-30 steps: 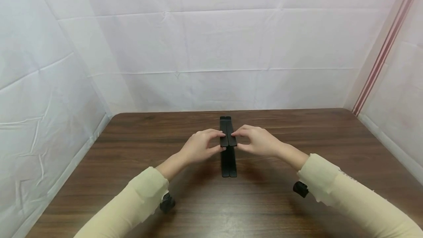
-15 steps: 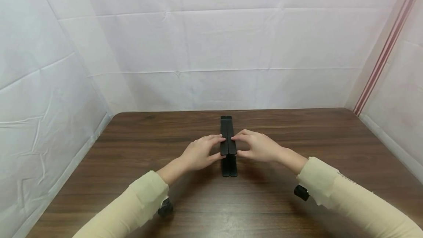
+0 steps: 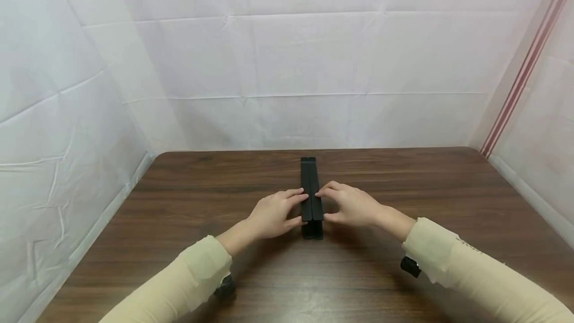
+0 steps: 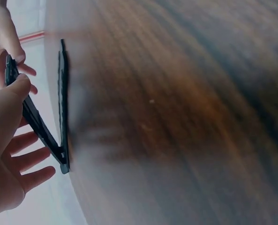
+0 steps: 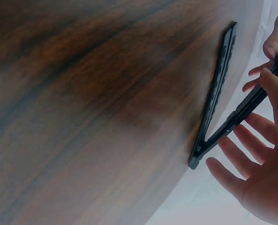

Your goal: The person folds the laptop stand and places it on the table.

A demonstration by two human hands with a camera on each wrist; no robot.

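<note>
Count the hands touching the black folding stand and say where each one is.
2. The left hand pinches the raised arm of the black folding stand from its left side; the right hand pinches it from the right. None seem hidden.

L grip (image 3: 274, 212) & R grip (image 3: 349, 205) thumb-and-forefinger pinching, other fingers spread, forearms angled inward

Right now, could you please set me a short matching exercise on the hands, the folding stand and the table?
Things:
1. left hand
2. right hand
3. black folding stand
4. table

States:
A. dark wood grain
B. pinches the raised strip from the stand's right side
C. hinged open in a V
D. pinches the raised strip from the stand's left side

Pairs: 1-D, 2-B, 3-C, 4-A
</note>
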